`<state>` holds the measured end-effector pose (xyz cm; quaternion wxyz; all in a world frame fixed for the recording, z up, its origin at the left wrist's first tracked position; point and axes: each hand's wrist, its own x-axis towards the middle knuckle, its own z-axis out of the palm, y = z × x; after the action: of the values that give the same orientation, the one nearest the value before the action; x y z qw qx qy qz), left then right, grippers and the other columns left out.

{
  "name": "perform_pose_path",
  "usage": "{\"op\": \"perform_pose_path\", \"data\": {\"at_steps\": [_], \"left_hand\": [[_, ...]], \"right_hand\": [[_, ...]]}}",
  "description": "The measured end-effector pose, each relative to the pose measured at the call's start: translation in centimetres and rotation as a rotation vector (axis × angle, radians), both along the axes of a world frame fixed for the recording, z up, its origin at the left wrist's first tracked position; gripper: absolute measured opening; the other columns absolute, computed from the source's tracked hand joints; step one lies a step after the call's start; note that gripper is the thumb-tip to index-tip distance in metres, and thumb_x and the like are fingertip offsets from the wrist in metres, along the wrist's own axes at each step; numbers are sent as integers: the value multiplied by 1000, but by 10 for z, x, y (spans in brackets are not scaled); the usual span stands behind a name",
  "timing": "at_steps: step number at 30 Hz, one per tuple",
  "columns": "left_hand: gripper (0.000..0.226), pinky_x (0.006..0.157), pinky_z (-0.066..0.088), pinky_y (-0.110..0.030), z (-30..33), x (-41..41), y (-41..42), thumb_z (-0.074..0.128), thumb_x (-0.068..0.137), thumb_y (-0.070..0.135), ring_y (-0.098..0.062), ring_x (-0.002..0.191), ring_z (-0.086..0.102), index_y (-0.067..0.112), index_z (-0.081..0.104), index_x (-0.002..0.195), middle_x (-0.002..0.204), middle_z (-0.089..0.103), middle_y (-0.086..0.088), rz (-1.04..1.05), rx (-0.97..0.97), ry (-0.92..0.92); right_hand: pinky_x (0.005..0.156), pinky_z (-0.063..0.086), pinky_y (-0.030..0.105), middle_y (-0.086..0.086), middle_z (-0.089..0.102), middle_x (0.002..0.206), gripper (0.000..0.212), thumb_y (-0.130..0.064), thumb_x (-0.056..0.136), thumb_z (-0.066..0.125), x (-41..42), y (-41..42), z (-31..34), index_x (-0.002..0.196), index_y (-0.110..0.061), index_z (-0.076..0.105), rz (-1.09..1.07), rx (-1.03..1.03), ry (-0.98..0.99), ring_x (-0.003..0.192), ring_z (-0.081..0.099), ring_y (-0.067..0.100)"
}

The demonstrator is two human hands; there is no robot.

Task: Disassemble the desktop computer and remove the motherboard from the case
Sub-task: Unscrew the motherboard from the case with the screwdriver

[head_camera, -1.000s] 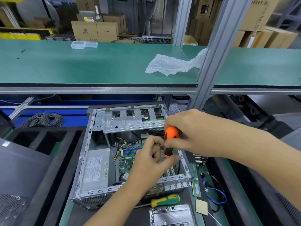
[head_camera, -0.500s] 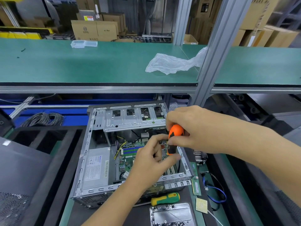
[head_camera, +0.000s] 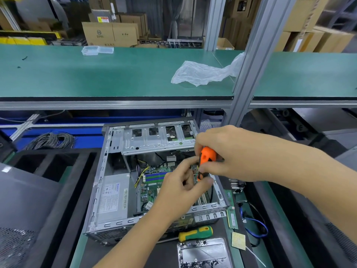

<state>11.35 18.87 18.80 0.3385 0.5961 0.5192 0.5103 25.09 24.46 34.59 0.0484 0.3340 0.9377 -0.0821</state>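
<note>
An open grey computer case (head_camera: 108,167) lies on its side on the bench. Inside it I see the green motherboard (head_camera: 149,187) with blue memory slots and a silver power supply (head_camera: 113,198) at the left. My right hand (head_camera: 228,151) grips the top of an orange-handled screwdriver (head_camera: 206,157) that points down into the case. My left hand (head_camera: 181,188) reaches in from below, its thumb and fingers pinching the screwdriver's lower shaft. The tip and the screw are hidden behind my left hand.
A yellow-green screwdriver (head_camera: 196,233) lies in front of the case, beside a metal tray of screws (head_camera: 202,252). Memory sticks (head_camera: 231,217), a blue cable (head_camera: 255,227) and a heatsink (head_camera: 236,185) lie at the right. A black foam tray (head_camera: 50,171) sits left. A green shelf (head_camera: 116,74) overhangs.
The view has shifted slightly. Both hands stay on the orange screwdriver, which has moved a little to the right and up; my left fingers have shifted along its shaft.
</note>
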Motion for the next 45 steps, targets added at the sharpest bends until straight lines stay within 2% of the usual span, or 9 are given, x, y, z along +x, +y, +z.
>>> {"op": "perform_pose_path", "data": {"at_steps": [4,10,14,18,24,29,32,38,45], "left_hand": [[6,51,27,-16,-1,-1,-3,65,86,37,-5,47,27,39,64,91,47,26,10,-4,46,59],[35,47,26,-16,-4,0,4,77,73,49,-8,48,25,32,46,76,48,30,10,95,3,54],[30,49,24,-17,-2,-1,3,74,72,56,-6,49,27,47,56,93,50,30,11,39,-3,15],[22,52,28,-12,-5,-3,-1,64,85,42,-3,47,30,33,67,104,48,28,11,6,34,25],[33,46,27,-17,-5,-1,4,77,72,51,-8,48,26,40,46,75,50,31,9,79,-30,18],[30,51,27,-16,-5,0,2,70,79,50,-6,50,30,46,58,107,51,31,10,19,-5,-10],[19,53,29,-13,-8,-1,0,67,87,35,-4,47,31,38,65,106,48,30,11,6,26,12],[33,48,28,-15,-9,-2,4,78,75,43,-7,46,26,40,45,77,48,32,10,53,2,20],[14,51,31,-23,-8,-3,0,65,84,47,-7,49,29,45,61,98,49,28,10,-31,31,4]], "right_hand": [[86,45,30,-18,49,102,21,-29,90,61,5,0,4,107,-35,51,59,-78,-10,93,43,4],[77,51,39,-8,52,95,45,-78,78,42,-1,0,-3,97,-36,36,-81,56,-58,88,53,20],[79,50,37,-9,51,96,21,-50,91,55,-2,0,-2,97,-37,40,-27,17,-30,90,52,19],[88,45,32,-16,47,103,20,-24,90,57,2,1,1,106,-34,49,51,-71,-38,97,42,7],[80,51,40,-7,51,95,53,-79,75,37,-2,0,-4,102,-34,40,-75,22,-84,90,52,20],[75,44,29,-10,52,101,18,-41,94,53,-2,2,-5,108,-33,46,5,29,-49,88,49,14],[81,47,31,-14,52,105,22,-28,91,57,2,2,-2,111,-33,47,32,-74,-37,93,49,9],[77,50,38,-9,49,92,48,-78,79,41,-2,4,-10,101,-36,36,-77,39,-85,85,51,20],[74,51,36,-14,50,92,24,-29,85,62,-3,4,-11,101,-35,45,15,-113,1,82,51,3]]}}
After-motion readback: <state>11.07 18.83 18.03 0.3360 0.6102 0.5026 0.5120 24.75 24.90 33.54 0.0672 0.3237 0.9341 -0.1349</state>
